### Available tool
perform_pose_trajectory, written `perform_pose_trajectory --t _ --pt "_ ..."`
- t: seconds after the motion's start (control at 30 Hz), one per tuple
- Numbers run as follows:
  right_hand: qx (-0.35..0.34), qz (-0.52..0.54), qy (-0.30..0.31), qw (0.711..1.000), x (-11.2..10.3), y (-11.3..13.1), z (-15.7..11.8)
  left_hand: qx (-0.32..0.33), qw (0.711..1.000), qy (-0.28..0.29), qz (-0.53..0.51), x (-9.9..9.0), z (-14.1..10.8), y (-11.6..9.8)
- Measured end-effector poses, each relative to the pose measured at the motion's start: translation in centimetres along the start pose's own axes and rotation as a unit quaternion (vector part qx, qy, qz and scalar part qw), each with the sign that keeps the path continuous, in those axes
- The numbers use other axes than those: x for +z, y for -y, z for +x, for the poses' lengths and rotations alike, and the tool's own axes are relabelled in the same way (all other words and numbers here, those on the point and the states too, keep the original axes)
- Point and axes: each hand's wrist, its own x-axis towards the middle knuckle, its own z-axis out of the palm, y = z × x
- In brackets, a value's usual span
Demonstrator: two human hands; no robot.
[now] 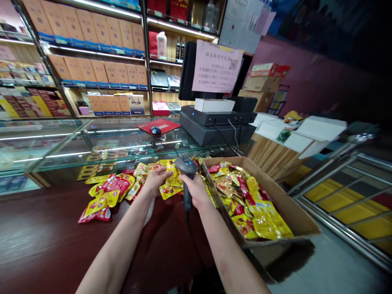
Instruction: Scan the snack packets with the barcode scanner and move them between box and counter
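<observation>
My right hand [198, 190] is wrapped round the handle of a dark barcode scanner [186, 166], its cable hanging down toward me. Just left of it, my left hand [157, 179] has its fingers closed on the edge of a yellow snack packet [173, 176], which faces the scanner. More yellow, red and gold snack packets [115, 184] lie in a loose pile on the dark red counter [45, 237], to the left of and behind my hands. At my right, an open cardboard box [301, 220] is filled with similar packets.
A glass display counter [67, 143] runs behind the pile, with a mouse [155, 130] on a red pad. Behind the hands stand a monitor [187, 73] with a paper sign and a black cash drawer [211, 132]. Metal railings [339, 179] are on the right.
</observation>
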Motion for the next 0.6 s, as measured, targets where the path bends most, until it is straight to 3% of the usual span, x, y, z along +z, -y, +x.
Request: perform_pose_trajectory --t 0.17,0.37,0.6 --pt "-0.036 -0.024 0.01 0.999 0.3 0.3 -0.5 0.033 0.999 -0.022 -0.016 -1.0 0.3 -0.3" --pt "0.041 -0.01 0.072 0.997 1.0 0.9 -1.6 0.054 0.998 -0.035 -0.019 -1.2 0.4 -0.3" --pt "0.027 -0.079 0.067 0.994 1.0 1.2 -2.0 0.047 0.998 -0.023 -0.025 -1.1 0.3 -0.3"
